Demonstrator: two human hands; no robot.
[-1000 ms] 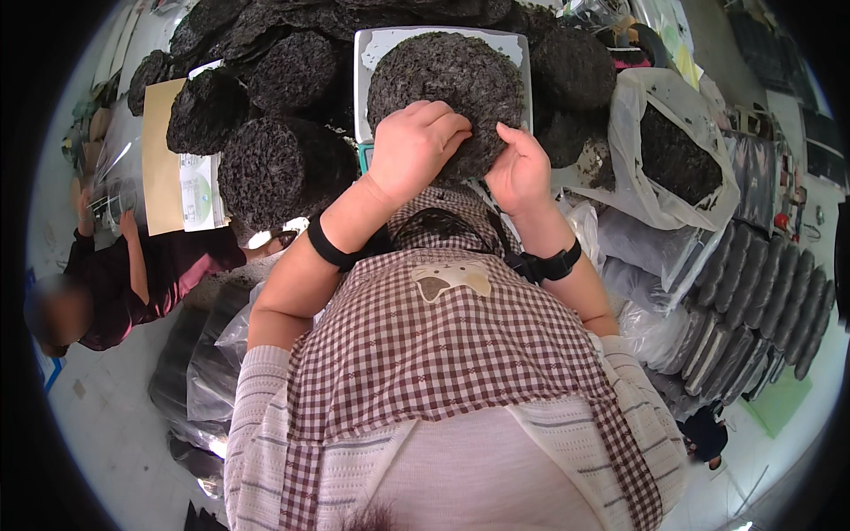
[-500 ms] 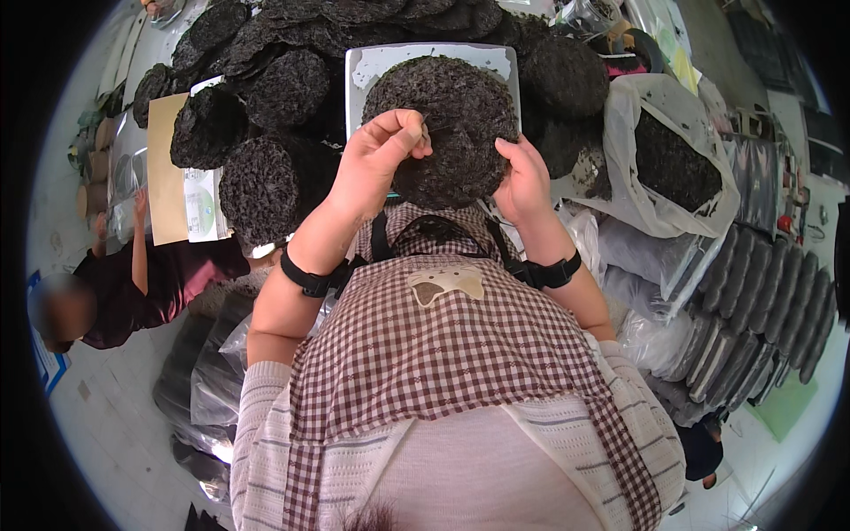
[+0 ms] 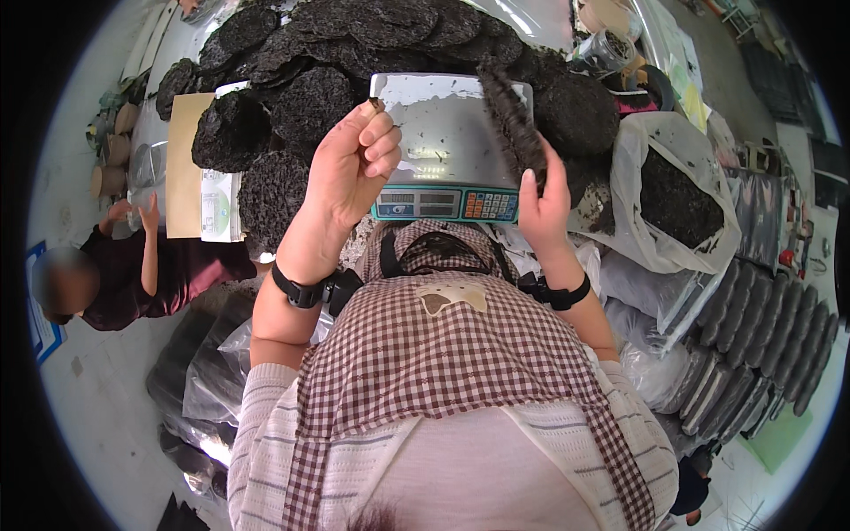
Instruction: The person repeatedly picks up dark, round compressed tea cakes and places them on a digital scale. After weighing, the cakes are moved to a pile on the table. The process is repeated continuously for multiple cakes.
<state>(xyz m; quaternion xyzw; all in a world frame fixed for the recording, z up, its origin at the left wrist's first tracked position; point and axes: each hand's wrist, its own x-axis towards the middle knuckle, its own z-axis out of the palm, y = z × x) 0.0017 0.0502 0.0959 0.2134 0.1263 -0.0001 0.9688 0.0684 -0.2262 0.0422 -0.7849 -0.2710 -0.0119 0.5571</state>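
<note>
My right hand (image 3: 543, 208) grips a round cake of dried seaweed (image 3: 510, 119) by its near edge. The cake is tipped up nearly edge-on over the right side of a digital scale (image 3: 434, 128), blurred by motion. Closed in a pinch, my left hand (image 3: 352, 155) holds a small dark scrap (image 3: 376, 103) between thumb and fingertip, near the scale's left edge. Dark crumbs dot the scale's silver plate, and its keypad and display face me.
Many dark seaweed cakes (image 3: 381, 24) are heaped behind and left of the scale. Brown cardboard (image 3: 184, 168) lies at left, beyond which another person (image 3: 150, 274) sits. To the right are an open white bag (image 3: 624, 190) of seaweed and stacked packed bags (image 3: 761, 310).
The seaweed cake has come up off the scale and tilted on edge in my right hand. My left hand has moved left away from the cake, uncovering the scale's plate and keypad.
</note>
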